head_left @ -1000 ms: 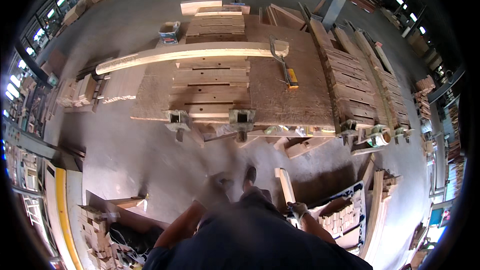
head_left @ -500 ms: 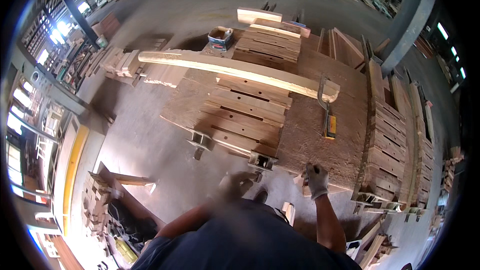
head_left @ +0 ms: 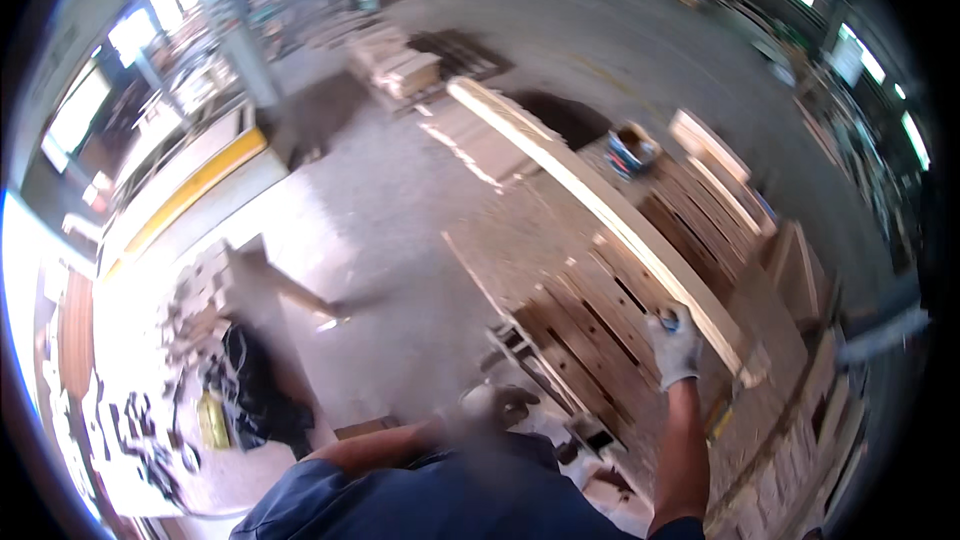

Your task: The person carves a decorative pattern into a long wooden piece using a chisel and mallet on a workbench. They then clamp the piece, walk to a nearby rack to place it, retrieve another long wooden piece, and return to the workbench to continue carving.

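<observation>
My right hand [head_left: 678, 342], in a pale work glove, is over the slotted boards beside a long, pale wooden beam [head_left: 590, 190]. Its fingers are closed; a small blue bit shows at them, too blurred to name. My left hand [head_left: 495, 406], also gloved, hovers near the workbench's front edge, its fingers loosely curved and apart, with nothing visible in them. The beam lies slantwise across several slotted, drilled boards [head_left: 585, 340] laid side by side. At the beam's near end, a clamp with a yellow handle [head_left: 722, 422] is partly hidden by my right forearm.
Metal clamp ends [head_left: 590, 432] jut from the bench's front edge. A blue tub [head_left: 632, 150] stands beyond the beam. To the left are stacked wood blocks [head_left: 205, 290], a black bag [head_left: 262, 395] and a yellow bottle [head_left: 212, 420]. A yellow-striped bench [head_left: 200, 195] stands farther off.
The view has swung left, so the bench appears farther right and tilted. My right hand has moved from the bench's near edge to above the slotted boards, beside the beam.
</observation>
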A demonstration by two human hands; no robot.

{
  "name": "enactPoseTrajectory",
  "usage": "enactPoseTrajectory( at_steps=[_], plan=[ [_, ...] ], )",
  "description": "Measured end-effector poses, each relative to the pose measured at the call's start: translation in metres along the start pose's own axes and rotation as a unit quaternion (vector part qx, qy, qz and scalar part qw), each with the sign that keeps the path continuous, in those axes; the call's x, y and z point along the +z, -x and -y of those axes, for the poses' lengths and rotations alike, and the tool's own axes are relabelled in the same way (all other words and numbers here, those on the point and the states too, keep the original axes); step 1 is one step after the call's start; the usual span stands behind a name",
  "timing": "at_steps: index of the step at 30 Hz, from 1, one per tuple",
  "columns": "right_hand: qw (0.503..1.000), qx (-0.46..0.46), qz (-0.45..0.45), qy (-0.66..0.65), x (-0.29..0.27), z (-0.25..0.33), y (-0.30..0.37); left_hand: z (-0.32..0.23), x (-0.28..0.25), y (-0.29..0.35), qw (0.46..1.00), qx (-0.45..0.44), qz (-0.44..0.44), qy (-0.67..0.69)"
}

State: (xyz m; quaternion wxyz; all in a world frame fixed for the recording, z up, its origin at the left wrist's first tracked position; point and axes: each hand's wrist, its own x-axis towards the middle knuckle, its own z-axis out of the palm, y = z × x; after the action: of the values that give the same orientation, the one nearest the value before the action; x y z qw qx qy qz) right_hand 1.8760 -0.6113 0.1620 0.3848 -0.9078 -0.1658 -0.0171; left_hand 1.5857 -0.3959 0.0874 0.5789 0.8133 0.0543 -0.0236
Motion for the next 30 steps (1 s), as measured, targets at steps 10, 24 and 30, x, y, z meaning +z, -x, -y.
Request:
enactPoseTrajectory(
  at_steps=[10,24,30],
  plan=[
    [0.951,-0.103,0.087,0.278,0.07,-0.027,-0.162,-0.024,-0.028,0.044,0.975,-0.141,-0.157,-0.065],
    [0.95,-0.11,0.182,0.227,0.093,-0.044,-0.219,0.011,0.06,0.09,0.938,-0.28,-0.201,-0.033],
    [0.954,-0.13,0.197,0.186,0.079,-0.025,-0.202,0.013,0.063,0.099,0.928,-0.304,-0.208,-0.055]
  ],
)
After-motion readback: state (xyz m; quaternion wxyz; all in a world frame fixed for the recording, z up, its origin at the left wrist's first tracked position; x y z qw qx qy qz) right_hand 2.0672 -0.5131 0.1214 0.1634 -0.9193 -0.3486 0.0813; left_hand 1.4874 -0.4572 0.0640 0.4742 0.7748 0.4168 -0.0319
